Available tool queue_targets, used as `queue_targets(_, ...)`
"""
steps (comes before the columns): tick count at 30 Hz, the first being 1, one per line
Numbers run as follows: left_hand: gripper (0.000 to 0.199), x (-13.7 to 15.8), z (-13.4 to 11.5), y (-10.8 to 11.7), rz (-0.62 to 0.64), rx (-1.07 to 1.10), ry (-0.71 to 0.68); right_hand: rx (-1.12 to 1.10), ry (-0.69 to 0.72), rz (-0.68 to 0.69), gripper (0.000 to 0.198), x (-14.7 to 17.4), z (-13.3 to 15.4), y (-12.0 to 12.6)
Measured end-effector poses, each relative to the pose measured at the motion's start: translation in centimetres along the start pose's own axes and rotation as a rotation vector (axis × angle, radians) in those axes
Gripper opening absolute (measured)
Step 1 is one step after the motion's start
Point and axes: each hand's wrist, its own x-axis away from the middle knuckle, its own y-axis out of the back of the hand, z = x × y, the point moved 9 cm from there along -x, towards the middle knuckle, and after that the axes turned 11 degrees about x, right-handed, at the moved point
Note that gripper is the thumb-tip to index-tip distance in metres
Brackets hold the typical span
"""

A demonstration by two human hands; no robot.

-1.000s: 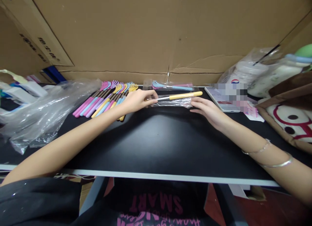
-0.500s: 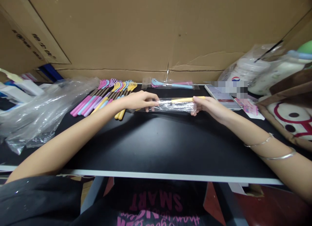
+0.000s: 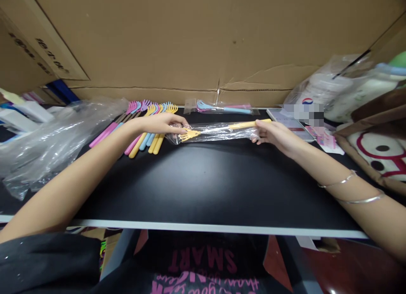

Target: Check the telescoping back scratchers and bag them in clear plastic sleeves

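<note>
A yellow back scratcher (image 3: 244, 125) with a claw-shaped head lies inside a clear plastic bag (image 3: 215, 135), held level above the black table. My right hand (image 3: 269, 133) is closed on its handle end and the bag's right end, thumb on top. At the other end, my left hand (image 3: 173, 124) pinches the bag beside the yellow head. Under and left of that hand, more back scratchers (image 3: 139, 146) in pink, blue, purple and yellow lie in a row, partly hidden by my forearm. Farther back, a bagged pair in blue and pink (image 3: 234, 110) rests on the table.
Empty clear bags (image 3: 63, 137) are heaped on the left. To the right lie a phone-like flat device (image 3: 290, 125) and a pink card (image 3: 322, 137), near a bagged cup (image 3: 323, 91) and a brown-edged fabric bag (image 3: 364, 125). Cardboard (image 3: 203, 40) walls off the back.
My left hand has slid left along the bag, uncovering the yellow claw head. My right hand still grips the handle end, shifted slightly right and up.
</note>
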Motion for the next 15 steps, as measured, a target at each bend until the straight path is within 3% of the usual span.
queue_targets(10, 0.051, -0.11, -0.44, -0.05, -0.015, -0.095, -0.069, 0.075, 0.0, -0.083, 0.036, 0.18, 0.44, 0.87)
queue_targets(15, 0.049, -0.33, 0.04, -0.09, -0.026, -0.08, -0.06, 0.127, 0.009, -0.028, 0.038, 0.07, 0.49, 0.53)
